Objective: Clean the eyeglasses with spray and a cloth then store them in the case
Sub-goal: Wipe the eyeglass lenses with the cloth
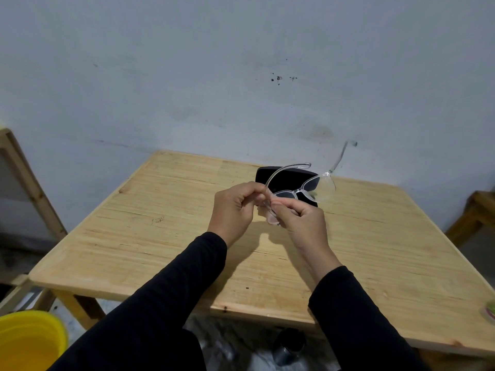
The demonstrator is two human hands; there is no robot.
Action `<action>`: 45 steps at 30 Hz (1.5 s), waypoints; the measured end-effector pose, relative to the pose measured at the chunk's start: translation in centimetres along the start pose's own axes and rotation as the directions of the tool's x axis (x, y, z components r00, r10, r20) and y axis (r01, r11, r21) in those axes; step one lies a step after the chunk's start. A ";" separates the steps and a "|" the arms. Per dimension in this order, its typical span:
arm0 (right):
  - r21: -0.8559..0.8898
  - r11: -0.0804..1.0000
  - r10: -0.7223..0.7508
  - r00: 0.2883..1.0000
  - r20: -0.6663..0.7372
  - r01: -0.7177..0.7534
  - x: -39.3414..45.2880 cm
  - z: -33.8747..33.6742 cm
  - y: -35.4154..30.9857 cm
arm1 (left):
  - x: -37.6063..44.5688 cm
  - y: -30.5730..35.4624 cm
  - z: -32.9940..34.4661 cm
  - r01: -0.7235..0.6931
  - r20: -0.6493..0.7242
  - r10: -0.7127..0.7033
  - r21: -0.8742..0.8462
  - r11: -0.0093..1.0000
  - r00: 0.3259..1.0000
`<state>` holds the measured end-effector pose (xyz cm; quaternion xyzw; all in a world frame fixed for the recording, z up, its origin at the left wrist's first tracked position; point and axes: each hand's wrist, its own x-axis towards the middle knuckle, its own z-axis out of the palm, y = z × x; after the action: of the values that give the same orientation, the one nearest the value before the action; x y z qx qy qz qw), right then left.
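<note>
The wiping step is judged to be in hand. The eyeglasses [300, 190] are held in the air above the wooden worktop [166, 210], in front of the black case [284, 180], which lies on the worktop near the far edge and is partly hidden by the frame. The grip of the left hand [235, 210] is pressed together on the near end of the frame, where one arm meets the lens. The grip of the right hand [297, 220] is pinched on the same corner, with a small pale cloth [269, 219] seen between and below the fingers; how much of the lens is covered by it cannot be told. The frame is of clear plastic, with both arms unfolded: one curves up and back over the case, the other points away toward the wall. The far lens appears clear; no droplets or smears can be made out at this size. No spray bottle is identified with certainty on the worktop. For the next move, the cloth would need to be worked across both lenses with light pressure, the arms folded in, and the case opened before the eyeglasses are laid inside. Whether the case is open or closed cannot be told.
</note>
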<state>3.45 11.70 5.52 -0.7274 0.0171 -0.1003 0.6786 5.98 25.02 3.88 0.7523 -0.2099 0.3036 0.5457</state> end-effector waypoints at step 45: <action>0.069 0.977 0.202 0.979 -0.028 -0.200 -0.5 1.3 4.1 | -4.5 -4.3 -14.7 0.085 0.073 -0.177 0.663 0.744 0.981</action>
<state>3.66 12.72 1.32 -0.6973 0.0991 -0.0442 0.7085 2.18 40.28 1.04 0.9269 -0.0717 0.2687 0.2519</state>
